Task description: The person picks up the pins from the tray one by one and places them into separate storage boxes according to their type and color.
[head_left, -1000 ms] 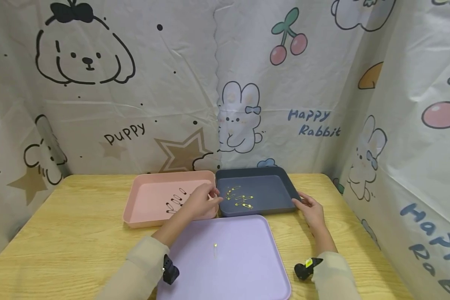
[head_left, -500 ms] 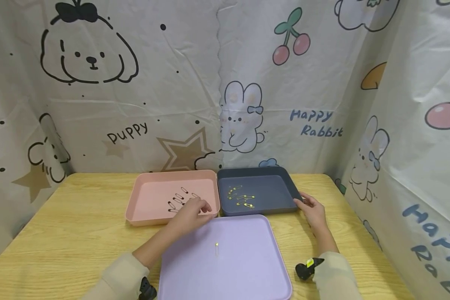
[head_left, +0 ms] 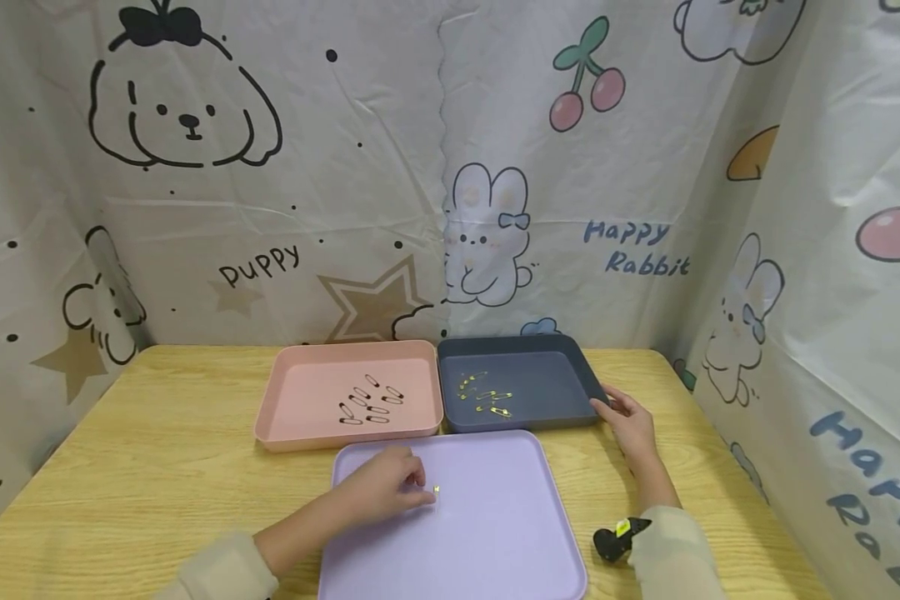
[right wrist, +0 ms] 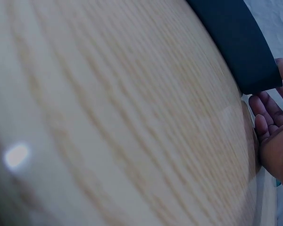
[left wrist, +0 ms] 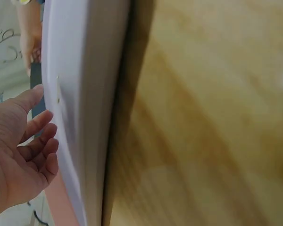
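Note:
My left hand [head_left: 381, 487] is over the lavender tray [head_left: 495, 533], thumb and index finger apart beside a lone gold safety pin [head_left: 436, 489]. In the left wrist view the left hand [left wrist: 21, 150] has loosely bent fingers and holds nothing; the same safety pin [left wrist: 58, 100] lies a short way off on the tray. My right hand [head_left: 630, 425] grips the near right corner of the dark blue tray [head_left: 547, 387], thumb at the rim. Several gold safety pins [head_left: 495, 396] lie in that tray. Several black safety pins [head_left: 360, 396] lie in the pink tray [head_left: 288, 387].
The pink and dark trays stand side by side at the back of the wooden table [head_left: 157, 450], with the lavender tray in front. A printed curtain [head_left: 375, 167] hangs behind and along both sides.
My left hand has drawn back from the pink tray's right edge, down over the lavender tray to the lone gold safety pin. The right hand has stayed at the dark tray's corner.

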`<control>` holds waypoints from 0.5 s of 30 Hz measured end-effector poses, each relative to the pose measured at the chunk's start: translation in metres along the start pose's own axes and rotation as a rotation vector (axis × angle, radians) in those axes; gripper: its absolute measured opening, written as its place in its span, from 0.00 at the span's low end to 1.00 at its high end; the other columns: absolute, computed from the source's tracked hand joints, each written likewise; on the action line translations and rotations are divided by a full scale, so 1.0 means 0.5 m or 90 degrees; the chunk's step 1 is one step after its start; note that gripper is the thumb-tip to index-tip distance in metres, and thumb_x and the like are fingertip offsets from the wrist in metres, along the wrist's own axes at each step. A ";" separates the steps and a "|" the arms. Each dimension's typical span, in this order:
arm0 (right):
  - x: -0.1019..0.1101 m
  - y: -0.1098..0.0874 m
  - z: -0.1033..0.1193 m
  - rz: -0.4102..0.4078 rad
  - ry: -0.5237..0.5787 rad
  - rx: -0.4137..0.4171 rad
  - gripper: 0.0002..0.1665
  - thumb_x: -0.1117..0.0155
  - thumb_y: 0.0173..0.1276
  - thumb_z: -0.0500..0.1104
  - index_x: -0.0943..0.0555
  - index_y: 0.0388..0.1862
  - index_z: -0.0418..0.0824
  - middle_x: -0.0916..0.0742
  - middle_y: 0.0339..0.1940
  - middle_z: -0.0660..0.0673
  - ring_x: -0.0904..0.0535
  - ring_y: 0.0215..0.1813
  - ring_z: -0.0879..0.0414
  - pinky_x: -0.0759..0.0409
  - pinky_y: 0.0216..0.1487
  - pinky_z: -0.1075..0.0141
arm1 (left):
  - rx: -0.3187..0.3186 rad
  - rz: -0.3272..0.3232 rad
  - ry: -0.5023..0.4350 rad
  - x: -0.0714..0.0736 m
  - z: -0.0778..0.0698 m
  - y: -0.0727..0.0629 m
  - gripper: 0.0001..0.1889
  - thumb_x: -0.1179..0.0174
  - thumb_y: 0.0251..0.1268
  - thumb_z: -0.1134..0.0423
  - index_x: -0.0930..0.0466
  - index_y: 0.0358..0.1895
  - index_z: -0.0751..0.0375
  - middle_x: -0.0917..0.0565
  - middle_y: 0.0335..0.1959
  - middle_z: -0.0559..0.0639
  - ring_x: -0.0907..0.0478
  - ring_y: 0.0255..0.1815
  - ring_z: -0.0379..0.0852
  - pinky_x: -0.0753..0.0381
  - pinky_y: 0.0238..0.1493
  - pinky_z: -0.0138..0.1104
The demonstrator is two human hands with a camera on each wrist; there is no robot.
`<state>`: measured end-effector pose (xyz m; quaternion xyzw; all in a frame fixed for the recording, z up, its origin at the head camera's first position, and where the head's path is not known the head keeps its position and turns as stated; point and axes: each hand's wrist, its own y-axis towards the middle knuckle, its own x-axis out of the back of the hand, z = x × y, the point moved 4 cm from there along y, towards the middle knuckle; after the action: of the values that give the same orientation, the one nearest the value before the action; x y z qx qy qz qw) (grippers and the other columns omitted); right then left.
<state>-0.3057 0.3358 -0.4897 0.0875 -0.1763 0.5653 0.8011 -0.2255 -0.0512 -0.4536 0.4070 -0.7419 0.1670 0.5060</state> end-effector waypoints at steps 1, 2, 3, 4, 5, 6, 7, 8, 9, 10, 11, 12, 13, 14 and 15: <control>0.000 0.000 -0.001 0.001 -0.002 0.000 0.39 0.37 0.60 0.59 0.31 0.66 0.44 0.27 0.60 0.44 0.34 0.55 0.59 0.32 0.41 0.81 | -0.001 0.003 0.004 -0.005 -0.003 -0.001 0.13 0.34 0.52 0.50 0.22 0.26 0.55 0.28 0.25 0.41 0.36 0.29 0.34 0.32 0.34 0.28; 0.000 0.000 -0.002 0.002 -0.001 -0.001 0.39 0.37 0.60 0.60 0.31 0.66 0.44 0.27 0.60 0.44 0.34 0.55 0.59 0.32 0.41 0.81 | 0.000 0.007 0.012 -0.010 -0.005 -0.002 0.14 0.35 0.52 0.48 0.22 0.26 0.54 0.29 0.24 0.40 0.36 0.28 0.33 0.32 0.33 0.27; 0.001 0.001 -0.003 0.001 -0.001 -0.002 0.38 0.37 0.60 0.60 0.31 0.66 0.44 0.27 0.60 0.44 0.34 0.55 0.59 0.32 0.41 0.81 | 0.001 0.009 0.020 -0.014 -0.008 -0.003 0.14 0.35 0.52 0.47 0.23 0.26 0.54 0.29 0.23 0.40 0.37 0.28 0.33 0.32 0.33 0.27; 0.001 0.001 -0.004 0.001 0.001 -0.003 0.38 0.37 0.60 0.60 0.30 0.66 0.45 0.27 0.60 0.44 0.34 0.55 0.59 0.32 0.41 0.81 | 0.003 0.010 0.031 -0.017 -0.011 -0.004 0.15 0.35 0.51 0.46 0.24 0.26 0.54 0.31 0.23 0.39 0.37 0.28 0.33 0.32 0.33 0.27; 0.001 0.002 -0.005 0.000 0.002 -0.003 0.38 0.37 0.60 0.59 0.30 0.66 0.45 0.27 0.60 0.44 0.34 0.55 0.59 0.32 0.41 0.81 | 0.008 0.011 0.039 -0.020 -0.015 -0.004 0.16 0.35 0.51 0.46 0.24 0.26 0.54 0.32 0.23 0.38 0.38 0.27 0.33 0.32 0.32 0.28; 0.002 0.002 -0.005 -0.002 0.004 -0.003 0.38 0.37 0.60 0.59 0.30 0.66 0.45 0.27 0.60 0.45 0.35 0.55 0.59 0.32 0.41 0.81 | 0.008 0.008 0.048 -0.021 -0.018 -0.003 0.17 0.35 0.51 0.45 0.25 0.25 0.54 0.32 0.22 0.39 0.38 0.27 0.34 0.32 0.32 0.28; 0.002 0.002 -0.005 -0.003 0.006 -0.002 0.38 0.37 0.60 0.59 0.30 0.66 0.45 0.28 0.61 0.45 0.35 0.55 0.60 0.32 0.41 0.81 | 0.010 0.006 0.060 -0.021 -0.022 -0.003 0.17 0.35 0.50 0.45 0.26 0.25 0.54 0.33 0.22 0.39 0.38 0.26 0.35 0.33 0.31 0.29; 0.003 0.003 -0.005 -0.005 0.010 -0.001 0.37 0.37 0.61 0.58 0.30 0.66 0.45 0.28 0.61 0.45 0.35 0.55 0.60 0.32 0.41 0.82 | 0.015 0.005 0.071 -0.022 -0.026 -0.002 0.18 0.35 0.50 0.45 0.27 0.25 0.54 0.34 0.22 0.39 0.38 0.26 0.35 0.33 0.30 0.29; 0.003 0.002 -0.005 -0.007 0.011 0.000 0.37 0.37 0.61 0.58 0.30 0.66 0.45 0.27 0.61 0.45 0.35 0.54 0.60 0.32 0.41 0.82 | 0.018 0.002 0.081 -0.021 -0.030 -0.001 0.18 0.35 0.50 0.45 0.28 0.24 0.54 0.35 0.21 0.39 0.38 0.25 0.36 0.33 0.30 0.29; 0.004 0.003 -0.005 -0.008 0.012 0.001 0.36 0.37 0.61 0.58 0.30 0.66 0.45 0.27 0.60 0.45 0.35 0.54 0.60 0.32 0.41 0.82 | 0.023 0.002 0.090 -0.021 -0.032 0.001 0.18 0.35 0.50 0.46 0.28 0.23 0.54 0.36 0.21 0.39 0.38 0.25 0.36 0.34 0.29 0.30; 0.004 0.003 -0.004 -0.009 0.013 0.001 0.36 0.37 0.61 0.58 0.30 0.66 0.45 0.27 0.60 0.45 0.35 0.54 0.61 0.32 0.41 0.82 | 0.025 -0.001 0.097 -0.020 -0.036 0.002 0.17 0.35 0.51 0.47 0.29 0.23 0.55 0.36 0.21 0.40 0.38 0.24 0.37 0.34 0.28 0.30; 0.004 0.003 -0.004 -0.009 0.011 0.002 0.37 0.37 0.61 0.58 0.30 0.66 0.45 0.27 0.60 0.45 0.35 0.54 0.61 0.32 0.41 0.82 | 0.027 -0.002 0.103 -0.020 -0.039 0.003 0.16 0.35 0.51 0.49 0.29 0.22 0.55 0.36 0.20 0.40 0.38 0.24 0.37 0.34 0.28 0.31; 0.003 0.003 -0.003 -0.008 0.007 0.003 0.37 0.37 0.60 0.58 0.30 0.66 0.44 0.27 0.59 0.45 0.35 0.53 0.61 0.32 0.41 0.82 | 0.033 -0.003 0.108 -0.019 -0.041 0.004 0.15 0.35 0.51 0.51 0.29 0.22 0.55 0.35 0.20 0.40 0.38 0.24 0.37 0.34 0.28 0.31; 0.003 0.003 -0.002 -0.007 0.006 0.002 0.37 0.37 0.60 0.58 0.30 0.66 0.44 0.27 0.59 0.45 0.35 0.53 0.61 0.32 0.41 0.82 | 0.037 -0.004 0.110 -0.018 -0.042 0.005 0.14 0.36 0.51 0.53 0.29 0.21 0.55 0.35 0.20 0.41 0.38 0.24 0.38 0.33 0.28 0.31; 0.003 0.003 -0.002 -0.007 0.004 0.002 0.37 0.37 0.60 0.58 0.30 0.65 0.44 0.27 0.59 0.45 0.35 0.54 0.61 0.32 0.41 0.81 | 0.041 -0.004 0.111 -0.018 -0.043 0.006 0.12 0.36 0.50 0.56 0.29 0.21 0.55 0.35 0.20 0.41 0.37 0.24 0.38 0.33 0.28 0.31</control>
<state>-0.3064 0.3379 -0.4899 0.0879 -0.1729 0.5612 0.8046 -0.2131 -0.0312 -0.4517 0.4097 -0.6879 0.2240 0.5557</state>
